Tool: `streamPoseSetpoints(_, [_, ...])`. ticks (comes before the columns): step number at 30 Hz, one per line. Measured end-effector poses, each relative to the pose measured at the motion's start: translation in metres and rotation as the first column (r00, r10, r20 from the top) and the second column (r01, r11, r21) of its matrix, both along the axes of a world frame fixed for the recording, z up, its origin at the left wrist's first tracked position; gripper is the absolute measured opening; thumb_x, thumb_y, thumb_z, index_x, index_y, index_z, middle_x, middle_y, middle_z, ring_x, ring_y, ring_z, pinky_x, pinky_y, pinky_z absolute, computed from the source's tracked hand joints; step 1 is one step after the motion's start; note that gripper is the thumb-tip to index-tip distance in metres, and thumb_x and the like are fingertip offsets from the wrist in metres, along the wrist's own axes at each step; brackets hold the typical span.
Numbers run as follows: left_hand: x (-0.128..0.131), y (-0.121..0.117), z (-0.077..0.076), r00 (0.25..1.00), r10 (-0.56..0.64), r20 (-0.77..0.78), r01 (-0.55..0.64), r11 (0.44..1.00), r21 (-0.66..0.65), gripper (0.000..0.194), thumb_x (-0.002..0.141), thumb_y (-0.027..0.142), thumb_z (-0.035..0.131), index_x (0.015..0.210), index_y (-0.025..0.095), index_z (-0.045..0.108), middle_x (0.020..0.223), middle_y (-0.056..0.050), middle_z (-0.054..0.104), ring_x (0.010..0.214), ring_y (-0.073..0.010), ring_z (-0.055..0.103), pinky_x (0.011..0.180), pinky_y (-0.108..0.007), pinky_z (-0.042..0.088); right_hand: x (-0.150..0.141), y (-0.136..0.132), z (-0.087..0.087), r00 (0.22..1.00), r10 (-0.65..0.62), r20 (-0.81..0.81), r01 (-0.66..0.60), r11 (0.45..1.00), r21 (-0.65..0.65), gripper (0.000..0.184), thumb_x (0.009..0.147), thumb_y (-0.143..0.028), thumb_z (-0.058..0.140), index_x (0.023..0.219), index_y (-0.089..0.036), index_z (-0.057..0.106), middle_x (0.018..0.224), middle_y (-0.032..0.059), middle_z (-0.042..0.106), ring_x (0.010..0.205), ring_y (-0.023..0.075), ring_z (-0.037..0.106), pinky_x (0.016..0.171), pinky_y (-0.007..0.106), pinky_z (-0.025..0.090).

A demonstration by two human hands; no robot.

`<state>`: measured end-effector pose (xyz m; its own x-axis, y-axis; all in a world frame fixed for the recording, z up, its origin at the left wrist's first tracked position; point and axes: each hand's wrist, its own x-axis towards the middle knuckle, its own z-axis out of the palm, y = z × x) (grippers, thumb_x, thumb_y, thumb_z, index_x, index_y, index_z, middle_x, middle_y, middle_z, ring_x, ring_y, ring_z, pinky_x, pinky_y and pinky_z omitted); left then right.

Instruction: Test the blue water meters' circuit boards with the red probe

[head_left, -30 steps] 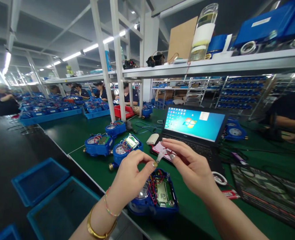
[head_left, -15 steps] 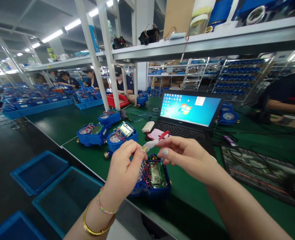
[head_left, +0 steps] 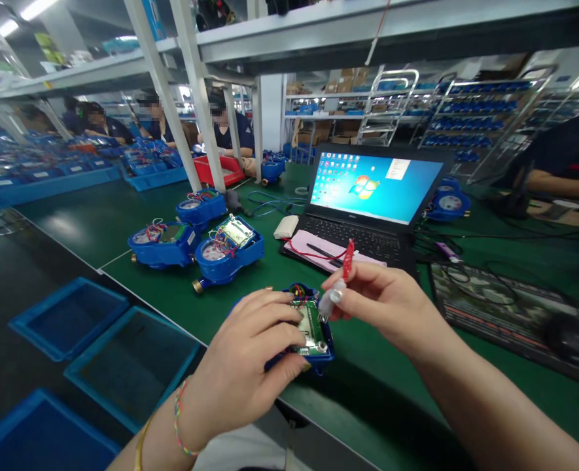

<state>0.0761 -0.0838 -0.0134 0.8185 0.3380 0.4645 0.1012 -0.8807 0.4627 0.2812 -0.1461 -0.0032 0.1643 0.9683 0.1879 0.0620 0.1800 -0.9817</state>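
An uncovered blue water meter (head_left: 321, 356) with a green circuit board (head_left: 313, 324) lies on the bench in front of me. My left hand (head_left: 262, 343) lies over its left part, gripping it, with fingers across the board and the thumb at the near edge. The display is mostly hidden under those fingers. Between thumb and fingers, my right hand (head_left: 380, 294) pinches a whitish pin connector (head_left: 329, 299) with a red-wrapped lead (head_left: 349, 258). Its metal pins point down, close to the board's right edge; whether they touch cannot be made out.
Several blue meters (head_left: 230, 252) stand to the left. Behind are a laptop (head_left: 352, 222), a pink cloth (head_left: 313, 245) and a small white box (head_left: 286, 226). A mouse (head_left: 576, 337) sits at right on a patterned mat (head_left: 466, 294). Blue trays (head_left: 132, 366) lie lower left; co-workers sit beyond.
My left hand has let go of the connector and come down onto the meter. My right hand now holds the connector alone, tipped pins-down beside the board. The view has tilted downward.
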Motion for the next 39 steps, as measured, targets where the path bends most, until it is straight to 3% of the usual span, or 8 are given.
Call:
streamPoseSetpoints(6, [-0.007,0.003,-0.02,0.996,0.062,0.072,-0.056,0.995,-0.08,0.014,0.082,0.009,0.055,0.087,0.022,0.059,0.104,-0.001,0.064,0.117,-0.0169,0.052,0.104,-0.033,0.04,-0.004,0.001,-0.012,0.998,0.021,-0.058,-0.024,0.998,-0.059,0.017,0.071,-0.03,0.075,0.077,-0.016,0.066,0.065,0.002,0.068,0.056,0.0126,0.064,0.054,0.021,0.054])
streamPoseSetpoints(15, [-0.013,0.003,-0.019,0.994,0.11,-0.004,-0.11,0.984,-0.142,0.013,0.084,0.011,0.051,0.081,0.023,0.055,0.106,-0.002,0.056,0.115,-0.0161,0.052,0.094,-0.026,0.045,-0.003,0.006,-0.019,0.993,0.025,-0.114,-0.035,0.996,-0.086,0.017,0.071,-0.029,0.075,0.08,-0.016,0.067,0.067,0.002,0.068,0.059,0.0123,0.064,0.057,0.021,0.053])
streamPoseSetpoints(22, [-0.011,0.006,-0.019,0.996,0.087,0.014,-0.083,0.978,-0.191,0.016,0.084,0.007,0.05,0.075,0.021,0.051,0.108,-0.002,0.051,0.115,-0.0152,0.05,0.096,-0.026,0.042,-0.011,-0.003,-0.011,0.994,0.019,0.112,-0.009,0.996,-0.089,0.01,0.07,-0.021,0.069,0.078,-0.017,0.065,0.067,-0.0005,0.064,0.056,0.0105,0.056,0.052,0.02,0.049])
streamPoseSetpoints(29, [-0.015,0.005,-0.022,0.998,0.065,-0.026,-0.068,0.985,-0.157,0.019,0.083,0.004,0.05,0.077,0.021,0.051,0.114,0.0,0.048,0.121,-0.0136,0.045,0.102,-0.025,0.036,-0.025,-0.009,-0.004,0.918,0.063,0.391,-0.047,0.998,-0.051,0.003,0.073,-0.016,0.059,0.071,-0.016,0.06,0.061,-0.0018,0.06,0.053,0.0096,0.052,0.051,0.019,0.044])
streamPoseSetpoints(39, [-0.015,0.01,-0.024,0.997,0.039,-0.067,-0.043,0.997,-0.067,0.018,0.083,0.004,0.05,0.08,0.022,0.049,0.116,0.0,0.048,0.125,-0.0117,0.04,0.106,-0.024,0.033,-0.025,-0.008,-0.005,0.856,0.097,0.508,-0.092,0.995,-0.035,0.011,0.073,-0.007,0.06,0.07,-0.017,0.057,0.064,-0.0045,0.059,0.055,0.007,0.048,0.053,0.015,0.039])
